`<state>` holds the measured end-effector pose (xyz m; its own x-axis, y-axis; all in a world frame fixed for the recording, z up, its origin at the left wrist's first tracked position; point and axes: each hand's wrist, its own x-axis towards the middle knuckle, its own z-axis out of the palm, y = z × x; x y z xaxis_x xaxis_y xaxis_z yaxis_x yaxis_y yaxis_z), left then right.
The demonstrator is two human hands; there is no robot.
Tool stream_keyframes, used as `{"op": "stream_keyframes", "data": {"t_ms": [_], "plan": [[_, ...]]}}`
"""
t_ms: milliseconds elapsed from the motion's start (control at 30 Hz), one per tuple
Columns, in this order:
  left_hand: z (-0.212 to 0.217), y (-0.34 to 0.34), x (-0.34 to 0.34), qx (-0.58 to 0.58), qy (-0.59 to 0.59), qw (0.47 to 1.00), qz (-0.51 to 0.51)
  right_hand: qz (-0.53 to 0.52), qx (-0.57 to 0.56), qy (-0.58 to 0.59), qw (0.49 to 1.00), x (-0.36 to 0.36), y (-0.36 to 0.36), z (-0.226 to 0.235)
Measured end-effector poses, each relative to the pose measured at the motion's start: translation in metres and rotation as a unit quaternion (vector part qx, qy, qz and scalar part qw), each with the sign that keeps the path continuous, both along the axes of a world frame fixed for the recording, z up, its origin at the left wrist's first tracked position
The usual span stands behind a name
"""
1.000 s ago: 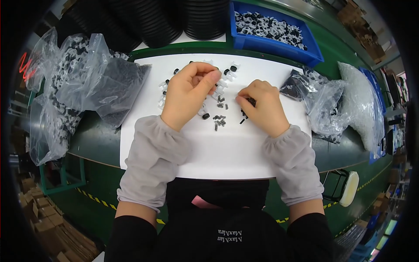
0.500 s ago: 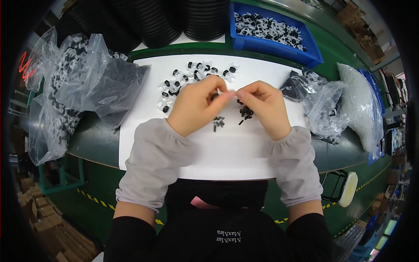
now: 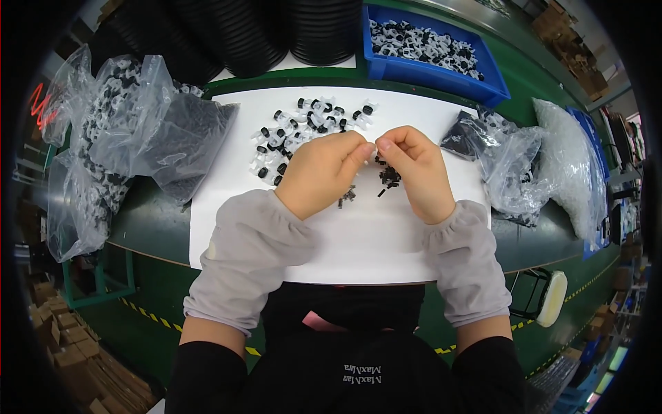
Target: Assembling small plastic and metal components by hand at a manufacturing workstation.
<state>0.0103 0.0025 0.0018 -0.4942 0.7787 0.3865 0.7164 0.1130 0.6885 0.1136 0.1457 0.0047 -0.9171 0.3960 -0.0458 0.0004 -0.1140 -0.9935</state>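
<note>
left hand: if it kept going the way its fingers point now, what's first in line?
The left hand points right, fingertips nearly touching the right hand. It would likely meet the right hand's fingertips first, at the small pale part pinched between them.

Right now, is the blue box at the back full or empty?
Not empty. The blue box holds a layer of small black and white parts across its floor, below its rim; how deep it is, cannot tell.

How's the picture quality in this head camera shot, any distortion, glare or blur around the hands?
Head view: strong fisheye bending, the white sheet edges curve and the corners go black; lighting is even with soft shadows under the left hand and right hand; bright glare on the clear plastic bags; the hands look sharp, but the tiny piece pinched between them is too small to make out.
</note>
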Motion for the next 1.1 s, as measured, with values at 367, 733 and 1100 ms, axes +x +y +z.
{"op": "stream_keyframes", "data": {"t_ms": [367, 733, 1100], "plan": [[0.011, -0.007, -0.009, 0.02, -0.468, 0.883, -0.039, -0.037, 0.152, 0.041, 0.987, 0.005, -0.002, 0.001], [0.009, -0.004, 0.0, 0.113, -0.647, 0.739, -0.15, -0.07, 0.41, 0.255, 0.873, 0.005, -0.009, 0.009], [0.007, 0.002, 0.01, 0.145, -0.652, 0.728, -0.155, -0.113, 0.45, 0.282, 0.84, 0.004, -0.008, 0.006]]}}
